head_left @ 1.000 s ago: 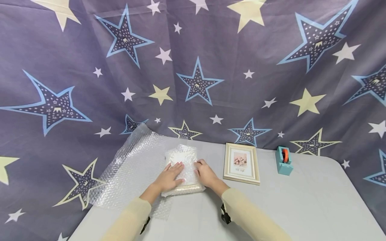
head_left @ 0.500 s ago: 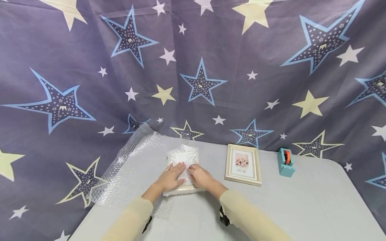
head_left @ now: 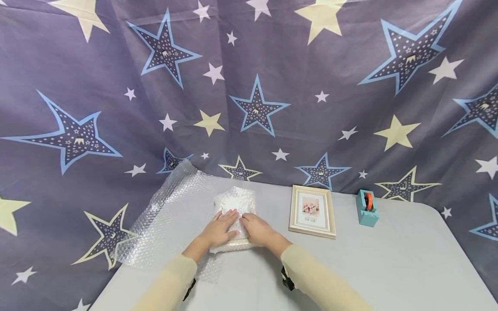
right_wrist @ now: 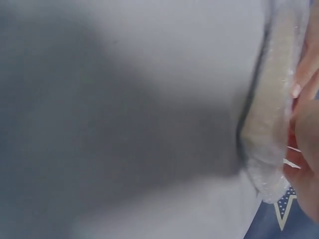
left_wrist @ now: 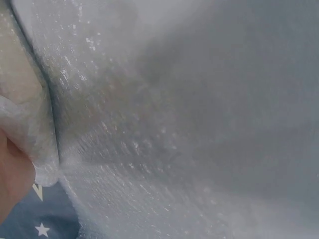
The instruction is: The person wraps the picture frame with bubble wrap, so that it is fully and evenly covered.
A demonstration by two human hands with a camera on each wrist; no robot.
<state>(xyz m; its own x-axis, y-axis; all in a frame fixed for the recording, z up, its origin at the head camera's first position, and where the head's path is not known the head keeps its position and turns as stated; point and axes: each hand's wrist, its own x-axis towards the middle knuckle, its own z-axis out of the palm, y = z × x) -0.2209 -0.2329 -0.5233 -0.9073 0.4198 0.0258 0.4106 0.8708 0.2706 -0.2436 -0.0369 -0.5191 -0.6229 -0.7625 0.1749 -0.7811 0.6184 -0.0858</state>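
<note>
A flat package in bubble wrap lies on the table, a pale edge showing through along its near side. My left hand rests on its left half with fingers straight and spread, pressing the wrap. On the right half lies my right hand, its fingers bent, their tips close to the left fingertips. The right wrist view shows the package's wrapped edge beside the fingers; I cannot tell whether they pinch the film. In the left wrist view the package side stands beside part of the left hand.
A loose sheet of bubble wrap spreads left of the package, its far corner raised against the star-patterned backdrop. To the right stand a cream picture frame and a teal tape dispenser on the grey table.
My right hand has moved left from the package's right edge onto its top, near the left hand, and now lies flatter. The left hand stays in place.
</note>
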